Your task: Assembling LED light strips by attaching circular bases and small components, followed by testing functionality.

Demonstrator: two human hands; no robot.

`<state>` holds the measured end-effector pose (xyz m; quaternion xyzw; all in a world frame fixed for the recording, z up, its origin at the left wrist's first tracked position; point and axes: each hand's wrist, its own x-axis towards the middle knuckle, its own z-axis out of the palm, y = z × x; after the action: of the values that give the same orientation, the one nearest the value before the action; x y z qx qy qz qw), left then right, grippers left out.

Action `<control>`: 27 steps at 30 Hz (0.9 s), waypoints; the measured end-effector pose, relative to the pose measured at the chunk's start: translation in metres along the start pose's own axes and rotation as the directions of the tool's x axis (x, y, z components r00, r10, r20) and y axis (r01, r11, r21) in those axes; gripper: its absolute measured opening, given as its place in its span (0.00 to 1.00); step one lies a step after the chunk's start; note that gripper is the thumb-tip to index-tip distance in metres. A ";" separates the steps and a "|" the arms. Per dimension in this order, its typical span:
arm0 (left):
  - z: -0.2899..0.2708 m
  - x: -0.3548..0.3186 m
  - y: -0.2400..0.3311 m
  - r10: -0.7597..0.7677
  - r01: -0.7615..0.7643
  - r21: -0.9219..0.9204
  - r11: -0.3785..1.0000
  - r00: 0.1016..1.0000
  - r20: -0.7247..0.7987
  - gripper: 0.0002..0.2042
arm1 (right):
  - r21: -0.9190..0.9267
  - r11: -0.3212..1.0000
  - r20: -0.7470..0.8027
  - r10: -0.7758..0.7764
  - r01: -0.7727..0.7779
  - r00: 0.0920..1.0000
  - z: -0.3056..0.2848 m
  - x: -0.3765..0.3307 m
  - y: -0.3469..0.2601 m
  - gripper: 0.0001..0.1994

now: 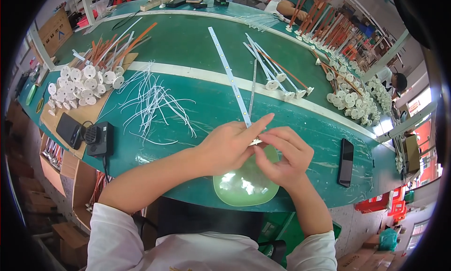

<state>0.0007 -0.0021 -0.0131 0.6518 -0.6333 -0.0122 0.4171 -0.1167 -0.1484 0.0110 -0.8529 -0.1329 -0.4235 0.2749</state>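
Observation:
A long, narrow white LED strip (229,76) slants up and away from my left hand (225,146), which is closed around its near end. Between my two hands a small part of a white round piece (255,142) shows at that end; the fingers hide the rest. My right hand (289,156) has its fingertips pinched close to the white piece, and whatever they hold is too small to make out. Right below both hands sits a light green plastic dish (244,189). A thin grey strip (253,85) lies just beyond the hands.
White wires (152,106) lie loosely left of centre. Several strips with round white bases (84,85) are heaped at the left, more (350,95) at the right. A black phone (346,163) lies at the right, a black device (99,139) at the left. Across the table sits another person (300,8).

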 end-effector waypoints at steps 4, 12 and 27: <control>0.000 0.000 0.000 0.013 -0.016 -0.085 0.996 0.999 -0.033 0.47 | -0.099 0.990 -0.048 -0.107 0.102 0.993 0.001 0.002 -0.003 0.15; -0.006 0.001 0.000 -0.087 0.089 -0.112 0.990 0.996 0.019 0.49 | -0.050 0.991 -0.034 -0.127 0.125 0.991 -0.002 0.004 -0.002 0.12; -0.024 0.009 -0.010 -0.367 0.312 -0.457 0.833 0.930 -0.034 0.15 | 0.089 0.849 -0.064 0.526 -0.520 0.848 0.006 -0.014 0.012 0.07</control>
<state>0.0234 0.0021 0.0016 0.6409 -0.4615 -0.1909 0.5830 -0.1158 -0.1549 -0.0075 -0.8279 0.1020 -0.3641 0.4143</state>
